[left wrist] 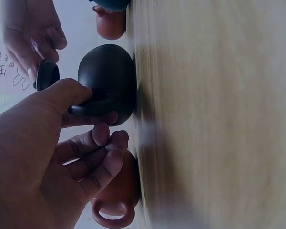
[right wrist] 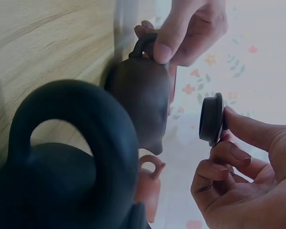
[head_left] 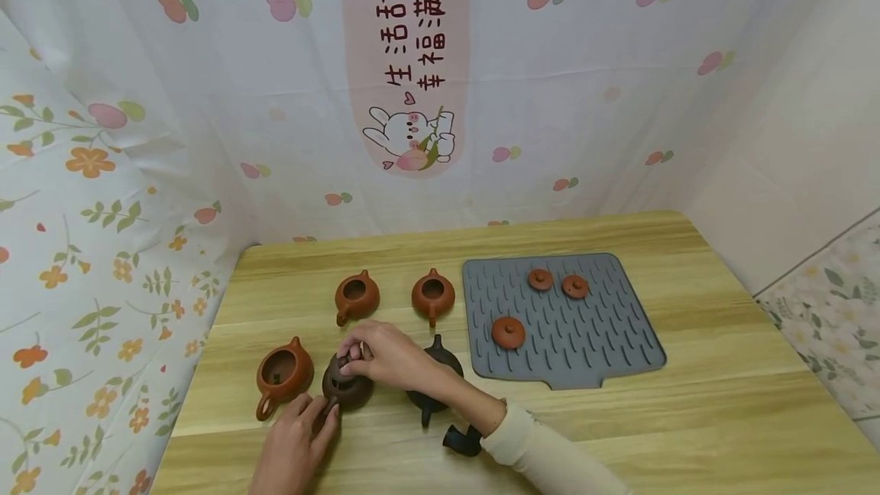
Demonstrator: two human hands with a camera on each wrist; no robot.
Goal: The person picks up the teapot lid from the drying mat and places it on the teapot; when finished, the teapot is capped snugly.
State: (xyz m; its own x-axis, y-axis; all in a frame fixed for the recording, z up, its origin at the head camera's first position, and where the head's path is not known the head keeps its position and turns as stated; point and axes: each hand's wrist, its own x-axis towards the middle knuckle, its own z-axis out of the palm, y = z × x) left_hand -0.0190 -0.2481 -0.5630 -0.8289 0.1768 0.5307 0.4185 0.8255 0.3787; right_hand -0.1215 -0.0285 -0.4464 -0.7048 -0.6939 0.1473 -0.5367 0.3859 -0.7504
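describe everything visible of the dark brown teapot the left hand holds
The dark brown teapot looks like matte clay: round body, loop handle, short spout. It stands upright on the wooden table between an orange-brown teapot and a black teapot, spout pointing away from the person. The left hand pinches its handle; the right hand holds a dark lid above, apart from it.

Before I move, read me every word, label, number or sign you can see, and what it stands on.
"生活甜甜": hanging cloth, left column, read upward, top character cut off.
"幸福满满": same cloth, right column, top character at the frame's edge.
Left wrist view: cloth lettering, too blurred to read surely.
Dark brown teapot, held lid, grey mat: no readable text.
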